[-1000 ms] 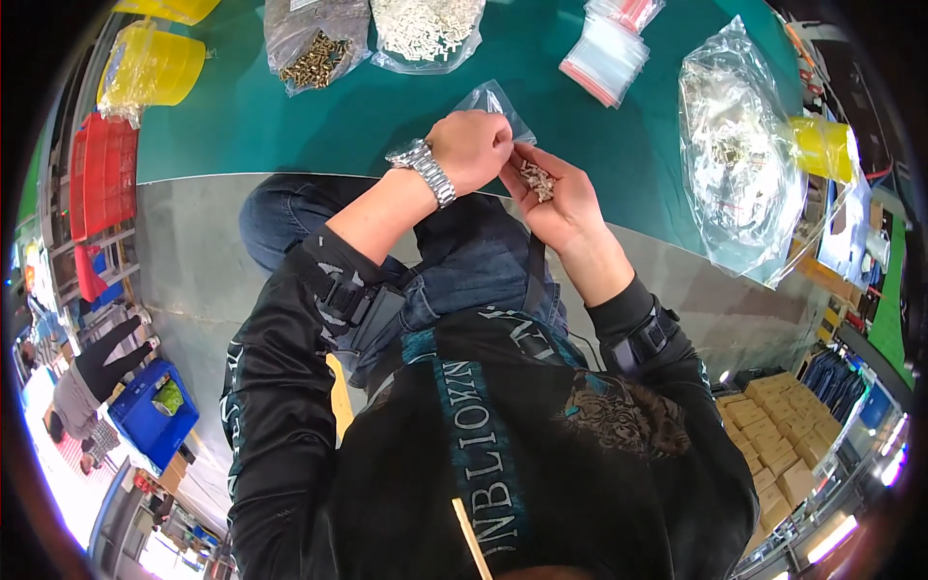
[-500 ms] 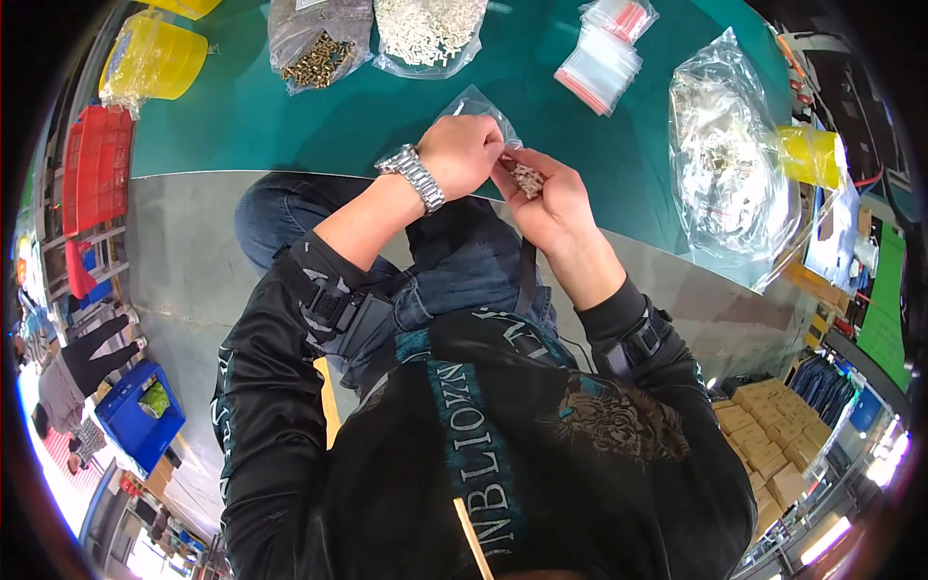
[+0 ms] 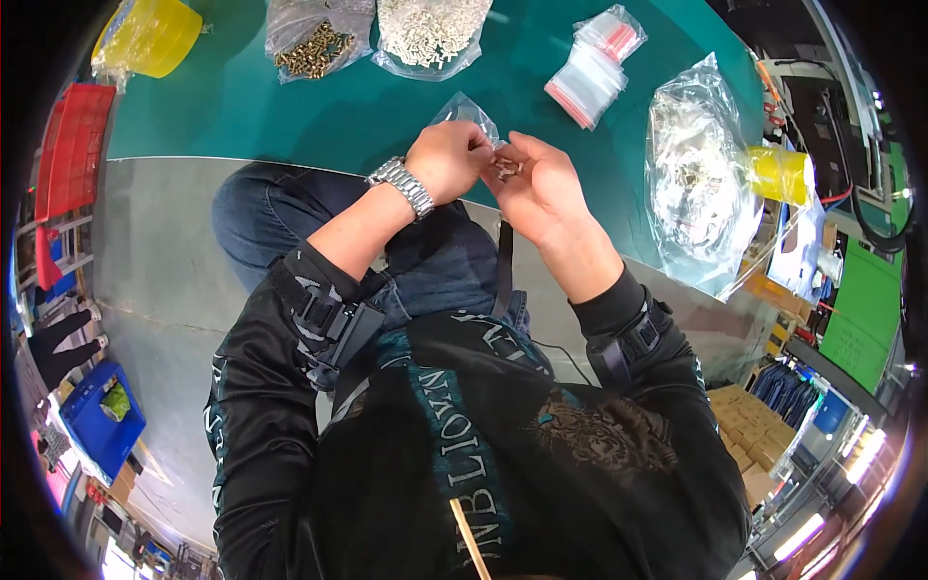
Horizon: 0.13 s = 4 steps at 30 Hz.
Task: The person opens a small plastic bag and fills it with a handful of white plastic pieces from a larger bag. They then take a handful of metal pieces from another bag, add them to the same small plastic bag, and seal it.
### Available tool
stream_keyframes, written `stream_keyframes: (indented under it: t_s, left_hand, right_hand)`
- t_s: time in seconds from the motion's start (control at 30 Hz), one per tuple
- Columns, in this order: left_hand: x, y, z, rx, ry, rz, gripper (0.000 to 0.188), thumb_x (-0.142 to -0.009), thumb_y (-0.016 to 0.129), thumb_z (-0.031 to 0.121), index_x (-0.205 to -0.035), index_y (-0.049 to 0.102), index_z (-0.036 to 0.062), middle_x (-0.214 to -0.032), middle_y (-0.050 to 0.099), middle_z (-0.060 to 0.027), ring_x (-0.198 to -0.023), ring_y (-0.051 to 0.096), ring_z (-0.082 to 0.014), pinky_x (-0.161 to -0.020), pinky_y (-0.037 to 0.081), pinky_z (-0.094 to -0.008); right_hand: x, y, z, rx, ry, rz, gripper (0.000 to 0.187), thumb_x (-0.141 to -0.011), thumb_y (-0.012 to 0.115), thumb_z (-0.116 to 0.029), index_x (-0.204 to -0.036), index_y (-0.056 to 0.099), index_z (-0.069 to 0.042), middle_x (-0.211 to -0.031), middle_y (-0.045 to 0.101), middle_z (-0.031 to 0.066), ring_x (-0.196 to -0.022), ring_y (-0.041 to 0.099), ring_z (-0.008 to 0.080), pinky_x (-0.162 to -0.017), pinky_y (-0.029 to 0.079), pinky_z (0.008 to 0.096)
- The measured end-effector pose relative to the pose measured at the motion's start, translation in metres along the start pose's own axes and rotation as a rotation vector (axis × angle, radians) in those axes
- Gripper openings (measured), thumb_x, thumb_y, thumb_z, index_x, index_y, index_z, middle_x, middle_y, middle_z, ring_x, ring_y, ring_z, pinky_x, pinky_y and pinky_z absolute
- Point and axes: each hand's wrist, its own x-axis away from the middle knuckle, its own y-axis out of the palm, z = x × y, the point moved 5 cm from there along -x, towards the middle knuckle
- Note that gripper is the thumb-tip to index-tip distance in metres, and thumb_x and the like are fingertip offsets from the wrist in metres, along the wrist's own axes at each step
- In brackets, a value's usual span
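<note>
At the near edge of the green table my two hands are close together. My left hand [image 3: 447,162], with a metal watch on its wrist, has its fingers closed in a pinch at the clear plastic bag [image 3: 462,108]. The bag stands up just beyond the knuckles; its mouth is hidden. My right hand [image 3: 547,198] is cupped palm up beside it, holding several small white pegs [image 3: 507,168] in the palm. Farther back are a bag of white pegs [image 3: 425,34] and a bag of brass-coloured fittings [image 3: 314,50].
A stack of small zip bags [image 3: 587,85] with red edges lies at the back right. Nearer the right edge is a large clear bag [image 3: 698,184], next to a yellow cup [image 3: 781,175]. A yellow tub [image 3: 159,39] stands far left, with a red crate [image 3: 72,150] beyond the table.
My right hand has opened a little, its fingers lifting, and fewer pegs show in its palm. My left hand stays at the bag. The whole view has shifted slightly.
</note>
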Motion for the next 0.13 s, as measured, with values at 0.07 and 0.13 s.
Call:
stream_keyframes:
  t_s: [0.07, 0.13]
  left_hand:
    - [0.0006, 0.0018, -0.0022, 0.022, -0.004, -0.006, 0.02, -0.081, 0.06, 0.022, -0.086, 0.069, 0.0049, -0.084, 0.069, -0.0158, -0.08, 0.066, -0.0322, -0.072, 0.052, -0.0413]
    - [0.0013, 0.0048, -0.0047, 0.083, -0.028, 0.0, 0.019, -0.08, 0.061, 0.021, -0.086, 0.069, 0.0049, -0.084, 0.069, -0.0166, -0.08, 0.067, -0.0318, -0.072, 0.052, -0.0411]
  right_hand:
    - [-0.0001, 0.001, 0.0005, 0.07, 0.037, -0.008, 0.017, -0.094, 0.051, -0.012, -0.096, 0.048, 0.004, -0.097, 0.052, 0.0137, -0.091, 0.053, 0.0239, -0.091, 0.046, 0.0402]
    - [0.0009, 0.0005, -0.0014, 0.113, 0.054, -0.009, 0.019, -0.094, 0.053, -0.014, -0.096, 0.048, 0.004, -0.097, 0.052, 0.0137, -0.091, 0.053, 0.0239, -0.091, 0.046, 0.0401]
